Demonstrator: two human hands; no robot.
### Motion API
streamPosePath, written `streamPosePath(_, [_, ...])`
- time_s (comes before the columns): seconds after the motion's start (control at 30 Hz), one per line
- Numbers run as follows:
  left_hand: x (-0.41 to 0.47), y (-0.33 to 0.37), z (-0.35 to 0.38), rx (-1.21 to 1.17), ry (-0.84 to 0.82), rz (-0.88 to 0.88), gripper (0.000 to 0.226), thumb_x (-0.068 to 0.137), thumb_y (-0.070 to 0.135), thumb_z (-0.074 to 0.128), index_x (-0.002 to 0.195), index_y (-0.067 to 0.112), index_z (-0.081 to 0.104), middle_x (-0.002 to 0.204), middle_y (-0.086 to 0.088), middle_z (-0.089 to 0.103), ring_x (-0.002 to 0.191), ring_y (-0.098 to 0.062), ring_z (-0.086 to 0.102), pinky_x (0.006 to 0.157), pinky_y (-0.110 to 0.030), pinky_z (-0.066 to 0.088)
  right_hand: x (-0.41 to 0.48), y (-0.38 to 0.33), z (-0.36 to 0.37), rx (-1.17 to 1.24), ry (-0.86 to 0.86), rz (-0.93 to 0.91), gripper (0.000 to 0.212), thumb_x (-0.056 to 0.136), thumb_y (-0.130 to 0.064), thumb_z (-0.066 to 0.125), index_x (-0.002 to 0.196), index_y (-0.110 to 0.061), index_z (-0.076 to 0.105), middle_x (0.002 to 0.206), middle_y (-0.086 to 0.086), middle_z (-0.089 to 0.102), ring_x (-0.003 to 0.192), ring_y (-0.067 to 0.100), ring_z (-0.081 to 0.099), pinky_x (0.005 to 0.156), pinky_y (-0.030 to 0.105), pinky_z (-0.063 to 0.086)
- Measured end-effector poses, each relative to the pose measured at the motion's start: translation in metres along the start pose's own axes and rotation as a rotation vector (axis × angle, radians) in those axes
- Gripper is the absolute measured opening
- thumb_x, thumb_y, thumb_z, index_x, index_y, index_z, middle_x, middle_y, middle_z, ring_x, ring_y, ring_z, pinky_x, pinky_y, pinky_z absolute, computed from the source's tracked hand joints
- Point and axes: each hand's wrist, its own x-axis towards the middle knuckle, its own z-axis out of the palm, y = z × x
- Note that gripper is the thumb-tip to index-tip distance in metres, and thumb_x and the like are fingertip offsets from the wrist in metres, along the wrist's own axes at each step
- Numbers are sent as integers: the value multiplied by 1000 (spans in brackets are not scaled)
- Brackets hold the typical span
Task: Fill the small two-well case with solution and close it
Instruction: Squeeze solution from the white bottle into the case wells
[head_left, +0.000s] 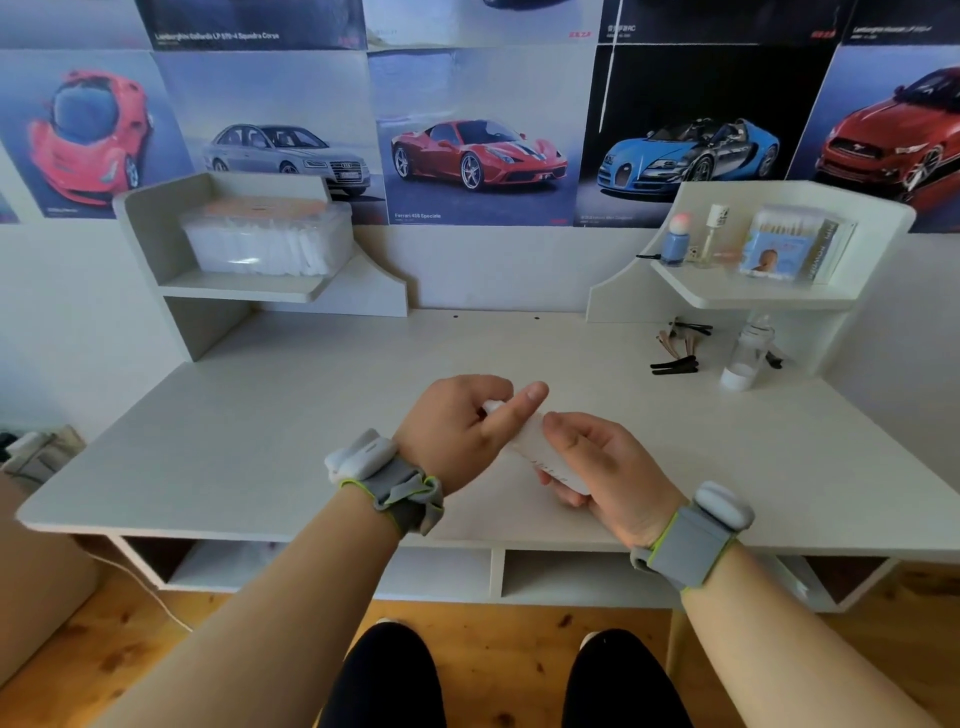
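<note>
A white solution bottle (530, 441) lies tilted between both hands above the middle of the white desk (260, 441). My right hand (602, 467) is wrapped around the bottle's body. My left hand (462, 426) is closed on its cap end, thumb stretched along the top. The bottle is mostly hidden by fingers. No small two-well case is in view.
A clear small bottle with a white base (748, 358) and black hair clips (675, 364) lie at the desk's back right. The right shelf holds nail polish (675, 241) and a cotton swab box (784, 244). A lidded plastic box (270, 239) sits on the left shelf.
</note>
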Motion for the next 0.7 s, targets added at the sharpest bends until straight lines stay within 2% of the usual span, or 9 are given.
streamPosePath(0.13, [3, 4, 1, 18, -19, -56, 62, 92, 59, 35, 52, 12, 44, 49, 3, 37, 51, -10, 41, 53, -20, 35, 0, 2, -1, -15, 23, -2, 56, 68, -70, 63, 72, -14, 66, 59, 5, 55, 54, 27, 34, 43, 27, 28])
streamPosePath(0.2, [5, 5, 3, 41, -18, -96, 58, 94, 55, 36, 50, 17, 41, 46, 4, 37, 49, -7, 42, 48, -20, 33, -1, 2, -2, -33, 48, -15, 55, 69, -68, 62, 74, -13, 67, 60, 6, 55, 54, 27, 34, 44, 27, 27])
streamPosePath(0.27, [8, 6, 4, 41, -42, -192, 58, 93, 56, 36, 48, 19, 39, 40, 5, 38, 45, -6, 42, 48, -23, 30, -3, 1, -1, -74, 89, -37, 47, 71, -64, 62, 76, -18, 69, 60, 3, 56, 50, 23, 38, 44, 26, 30])
streamPosePath(0.3, [10, 7, 4, 28, -76, -273, 60, 91, 59, 35, 47, 19, 39, 37, 6, 39, 41, -5, 42, 49, -25, 30, -4, 1, -1, -116, 118, -50, 43, 71, -63, 63, 79, -21, 70, 59, -2, 58, 47, 15, 43, 45, 22, 33])
streamPosePath(0.4, [16, 11, -2, 82, -239, -479, 70, 82, 75, 31, 51, 14, 48, 37, 7, 41, 40, -7, 43, 50, -28, 34, -6, -1, 2, -230, 173, -91, 35, 70, -62, 64, 85, -30, 69, 58, -14, 60, 49, 0, 50, 49, 10, 37])
streamPosePath(0.5, [19, 17, -10, 177, -205, -415, 79, 77, 79, 29, 64, 8, 59, 51, 1, 50, 50, -15, 48, 52, -27, 38, -5, -1, 3, -204, 211, -91, 35, 69, -62, 66, 86, -32, 69, 62, -15, 62, 52, 0, 51, 52, 12, 39])
streamPosePath(0.6, [18, 22, -17, -90, -87, -358, 47, 84, 66, 45, 87, 23, 63, 78, 8, 66, 73, -8, 62, 65, -26, 48, -5, 1, 1, -83, 247, -65, 46, 65, -66, 65, 89, -28, 70, 63, -6, 63, 50, 8, 46, 49, 22, 38])
streamPosePath(0.67, [18, 26, -18, -465, -127, -382, 22, 91, 35, 57, 108, 21, 61, 101, 3, 70, 92, -13, 66, 84, -34, 55, -4, 1, 0, -28, 252, -59, 49, 64, -68, 66, 89, -27, 70, 62, -4, 61, 48, 11, 43, 47, 24, 36])
streamPosePath(0.7, [17, 27, -18, -599, -141, -374, 22, 92, 17, 58, 114, 17, 59, 106, -1, 70, 96, -15, 66, 90, -34, 53, -3, 1, 0, -9, 258, -56, 50, 64, -70, 66, 88, -27, 70, 62, -3, 61, 48, 12, 43, 47, 24, 36])
